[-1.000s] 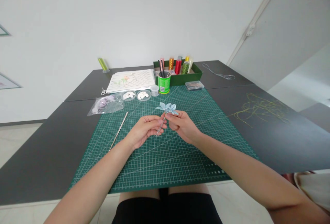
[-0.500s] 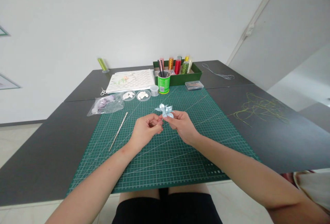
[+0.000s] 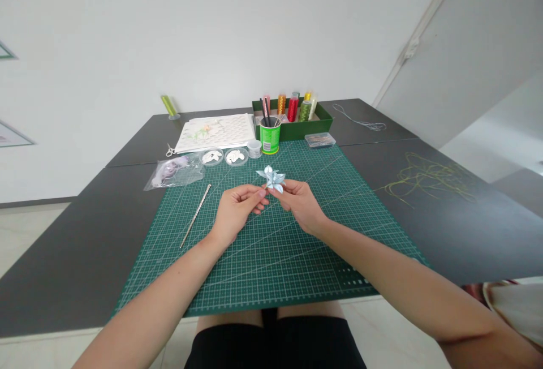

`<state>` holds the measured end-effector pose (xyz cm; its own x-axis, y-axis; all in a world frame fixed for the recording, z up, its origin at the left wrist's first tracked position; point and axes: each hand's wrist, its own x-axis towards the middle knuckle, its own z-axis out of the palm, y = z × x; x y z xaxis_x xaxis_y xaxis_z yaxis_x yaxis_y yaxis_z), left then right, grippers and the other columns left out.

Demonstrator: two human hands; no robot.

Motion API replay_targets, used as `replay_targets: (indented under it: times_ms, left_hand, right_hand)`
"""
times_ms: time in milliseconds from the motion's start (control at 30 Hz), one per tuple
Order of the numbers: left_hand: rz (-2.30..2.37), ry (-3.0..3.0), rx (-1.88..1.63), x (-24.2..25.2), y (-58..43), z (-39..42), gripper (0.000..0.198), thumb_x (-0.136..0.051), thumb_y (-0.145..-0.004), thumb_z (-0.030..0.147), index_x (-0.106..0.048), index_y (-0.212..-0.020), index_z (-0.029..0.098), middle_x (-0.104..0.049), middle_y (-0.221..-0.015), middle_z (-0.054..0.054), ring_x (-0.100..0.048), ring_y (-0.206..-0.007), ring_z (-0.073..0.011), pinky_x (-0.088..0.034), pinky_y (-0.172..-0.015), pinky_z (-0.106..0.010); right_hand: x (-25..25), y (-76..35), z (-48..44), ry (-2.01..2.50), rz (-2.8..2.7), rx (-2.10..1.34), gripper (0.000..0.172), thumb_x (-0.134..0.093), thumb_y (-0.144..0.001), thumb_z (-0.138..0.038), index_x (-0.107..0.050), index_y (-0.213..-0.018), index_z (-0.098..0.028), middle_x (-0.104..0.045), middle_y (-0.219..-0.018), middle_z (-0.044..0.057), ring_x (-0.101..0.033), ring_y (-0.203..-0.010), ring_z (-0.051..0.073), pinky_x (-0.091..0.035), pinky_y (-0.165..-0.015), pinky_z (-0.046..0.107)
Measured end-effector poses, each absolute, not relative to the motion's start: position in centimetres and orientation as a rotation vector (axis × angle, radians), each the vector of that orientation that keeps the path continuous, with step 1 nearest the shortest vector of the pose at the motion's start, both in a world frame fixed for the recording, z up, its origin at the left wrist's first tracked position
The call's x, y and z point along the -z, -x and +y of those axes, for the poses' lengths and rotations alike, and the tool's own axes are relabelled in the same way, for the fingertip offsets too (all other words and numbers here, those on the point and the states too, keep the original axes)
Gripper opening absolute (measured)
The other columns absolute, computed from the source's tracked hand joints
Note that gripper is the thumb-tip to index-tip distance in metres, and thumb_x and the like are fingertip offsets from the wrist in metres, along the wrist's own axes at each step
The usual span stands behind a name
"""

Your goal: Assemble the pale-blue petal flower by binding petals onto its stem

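A small pale blue flower with several petals is held above the green cutting mat. My right hand pinches it from the right, just under the petals. My left hand pinches its lower part from the left, fingers curled and pressed together. The two hands touch at the fingertips. The flower's stem is hidden between the fingers.
A thin metal rod lies on the mat's left side. Behind are a plastic bag, two small dishes, a green cup of pens, a green box of thread spools, a clear case and scissors. Yellow-green thread lies at right.
The flower has turned and drawn closer into the fingers; its wire stem, visible hanging below a second ago, is now hidden. Both hands have risen slightly and closed together.
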<state>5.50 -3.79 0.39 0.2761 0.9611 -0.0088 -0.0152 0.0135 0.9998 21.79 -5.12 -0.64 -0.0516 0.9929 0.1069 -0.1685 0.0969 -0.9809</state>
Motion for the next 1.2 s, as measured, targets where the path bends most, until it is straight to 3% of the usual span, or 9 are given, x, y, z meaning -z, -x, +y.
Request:
replay_targets:
  times_ms: [167,300,567,733,900,1033,1200]
  left_hand:
    - [1.127,-1.452,-1.113,-0.6,-5.0,-3.4,0.028,-0.073,-0.078,0.042,-0.076,-0.084,0.015,-0.075,-0.073,-0.005,-0.067,-0.065,-0.0148,-0.054,-0.065,-0.025]
    - [1.278,-1.632,-1.149,-0.8,-4.2,-2.8,0.023,-0.067,-0.083,0.038,-0.076,-0.087,0.017,-0.076,-0.073,-0.002,-0.068,-0.066,-0.0152,-0.052,-0.068,-0.026]
    - [1.449,-2.251,-0.945,-0.5,-3.4,-2.5,0.021,-0.058,-0.092,0.032,-0.077,-0.091,0.025,-0.078,-0.089,-0.002,-0.069,-0.080,-0.0196,-0.045,-0.068,-0.027]
    - [1.244,-2.597,-0.761,-0.3,-3.6,-2.8,0.022,-0.056,-0.095,0.036,-0.077,-0.094,0.027,-0.077,-0.087,-0.004,-0.066,-0.079,-0.0206,-0.042,-0.080,-0.033]
    - [0.934,-2.645,-0.670,-0.5,-4.0,-3.4,0.023,-0.054,-0.096,0.035,-0.076,-0.095,0.026,-0.077,-0.085,-0.003,-0.066,-0.080,-0.0192,-0.032,-0.097,-0.040]
    - [0.836,-2.663,-0.661,-0.8,-4.1,-3.9,0.026,-0.051,-0.099,0.036,-0.075,-0.098,0.027,-0.077,-0.090,-0.002,-0.066,-0.082,-0.0182,-0.032,-0.098,-0.039]
    - [0.819,-2.609,-0.818,-1.2,-3.9,-4.3,0.020,-0.056,-0.096,0.036,-0.074,-0.096,0.026,-0.078,-0.090,-0.001,-0.067,-0.081,-0.0179,-0.033,-0.094,-0.037]
  right_hand:
    - [0.6,-22.6,-5.0,1.099,-1.496,-0.851,0.033,-0.070,-0.082,-0.046,-0.072,-0.064,-0.018,-0.039,-0.050,-0.004,-0.030,-0.052,0.009,-0.023,-0.053,0.027]
    - [0.1,-23.2,-5.4,1.090,-1.782,-0.669,0.022,-0.063,-0.088,-0.035,-0.080,-0.086,-0.021,-0.053,-0.052,-0.002,-0.037,-0.047,0.009,-0.025,-0.051,0.026]
    - [-1.6,-24.1,-6.2,0.967,-1.918,-0.881,0.026,-0.064,-0.087,-0.037,-0.081,-0.084,-0.018,-0.054,-0.051,-0.002,-0.032,-0.043,0.006,-0.022,-0.046,0.025]
    - [-2.4,-24.9,-5.8,0.945,-1.673,-0.980,0.024,-0.068,-0.084,-0.041,-0.082,-0.084,-0.021,-0.052,-0.051,-0.001,-0.035,-0.048,0.009,-0.024,-0.047,0.026]
    - [-1.8,-25.3,-4.4,0.982,-1.468,-0.957,0.024,-0.071,-0.081,-0.044,-0.082,-0.084,-0.023,-0.056,-0.054,0.000,-0.043,-0.054,0.012,-0.029,-0.051,0.027]
    - [-1.1,-25.4,-3.5,1.033,-1.423,-0.955,0.028,-0.071,-0.080,-0.046,-0.082,-0.087,-0.021,-0.049,-0.049,-0.002,-0.043,-0.055,0.012,-0.031,-0.051,0.026]
    - [-0.4,-25.6,-2.9,1.040,-1.460,-1.030,0.027,-0.071,-0.079,-0.044,-0.082,-0.087,-0.020,-0.063,-0.060,0.001,-0.051,-0.061,0.013,-0.037,-0.056,0.026]
